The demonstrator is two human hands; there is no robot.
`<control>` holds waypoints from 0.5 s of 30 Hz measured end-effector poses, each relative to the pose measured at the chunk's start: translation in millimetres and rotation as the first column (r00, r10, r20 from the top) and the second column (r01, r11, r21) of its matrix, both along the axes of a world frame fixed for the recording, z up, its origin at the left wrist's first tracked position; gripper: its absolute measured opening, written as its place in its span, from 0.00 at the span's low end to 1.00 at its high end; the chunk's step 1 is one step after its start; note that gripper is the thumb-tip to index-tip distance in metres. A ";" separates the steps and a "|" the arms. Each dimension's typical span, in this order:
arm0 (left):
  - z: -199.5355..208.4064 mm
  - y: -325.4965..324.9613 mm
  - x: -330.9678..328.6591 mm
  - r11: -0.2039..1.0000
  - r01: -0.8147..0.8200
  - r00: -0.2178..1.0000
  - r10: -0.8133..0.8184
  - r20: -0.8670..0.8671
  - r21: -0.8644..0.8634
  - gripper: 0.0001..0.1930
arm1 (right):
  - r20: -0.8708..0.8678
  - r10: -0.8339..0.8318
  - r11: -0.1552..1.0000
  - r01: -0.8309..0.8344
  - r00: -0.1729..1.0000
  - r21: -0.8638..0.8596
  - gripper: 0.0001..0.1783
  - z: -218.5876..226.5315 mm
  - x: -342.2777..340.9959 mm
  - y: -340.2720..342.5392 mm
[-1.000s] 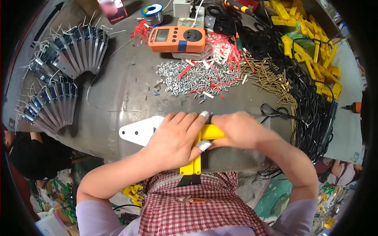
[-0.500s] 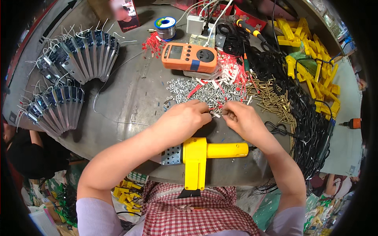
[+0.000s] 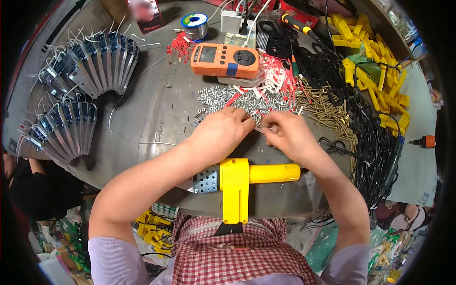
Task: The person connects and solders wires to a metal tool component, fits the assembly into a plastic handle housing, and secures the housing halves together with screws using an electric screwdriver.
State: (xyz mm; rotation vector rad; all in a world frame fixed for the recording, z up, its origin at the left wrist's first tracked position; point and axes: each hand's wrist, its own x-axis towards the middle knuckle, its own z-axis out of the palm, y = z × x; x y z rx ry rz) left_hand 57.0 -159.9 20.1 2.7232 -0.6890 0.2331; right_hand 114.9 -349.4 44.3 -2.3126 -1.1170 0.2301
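Both your hands have stayed at the screw pile [image 3: 247, 102], mid-tabletop. Left hand [image 3: 221, 133] and right hand [image 3: 287, 135] pinch one small screw together. Behind them, the yellow tool [image 3: 247, 183] overhangs the near edge; an elbow could knock it off.

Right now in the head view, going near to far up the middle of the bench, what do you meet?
Yellow tool → hands, left and right → pile of silver screws → orange meter → solder spool.
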 end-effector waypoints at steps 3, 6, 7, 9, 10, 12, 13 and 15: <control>0.3 4.1 1.0 0.980 -0.018 0.996 0.001 -0.086 -0.198 0.11 | -0.738 -0.113 0.929 0.335 0.666 0.160 0.04 7.5 -11.3 -12.9; -0.3 17.6 -1.5 0.948 -0.093 0.994 0.074 -0.076 -0.304 0.10 | -0.648 -0.098 0.948 0.269 0.755 0.171 0.05 23.2 -37.7 -18.8; 8.7 17.9 -11.4 0.921 -0.109 0.993 0.085 -0.080 -0.373 0.10 | -0.667 -0.103 0.951 0.270 0.738 0.152 0.05 30.5 -50.0 -22.1; 26.9 18.3 -36.2 0.876 -0.102 0.995 0.096 -0.035 -0.472 0.08 | -0.569 0.072 0.993 -0.003 0.819 0.122 0.06 41.5 -74.9 -27.9; 34.4 16.8 -51.6 0.871 -0.102 0.995 0.089 -0.048 -0.480 0.08 | -0.580 0.061 0.994 0.005 0.812 0.111 0.06 40.0 -85.6 -31.6; 46.6 14.5 -88.8 0.827 -0.186 0.952 0.019 -0.304 -0.530 0.09 | -0.633 0.123 0.990 -0.052 0.764 0.129 0.08 37.6 -103.7 -33.9; 45.6 12.5 -108.0 0.777 -0.231 0.915 -0.029 -0.401 -0.585 0.09 | -0.638 0.123 0.990 -0.052 0.760 0.129 0.08 35.8 -109.9 -33.0; 40.7 9.8 -136.7 0.713 -0.300 0.843 -0.112 -0.526 -0.633 0.10 | -0.518 0.121 0.987 -0.048 0.847 0.152 0.07 30.4 -118.8 -29.2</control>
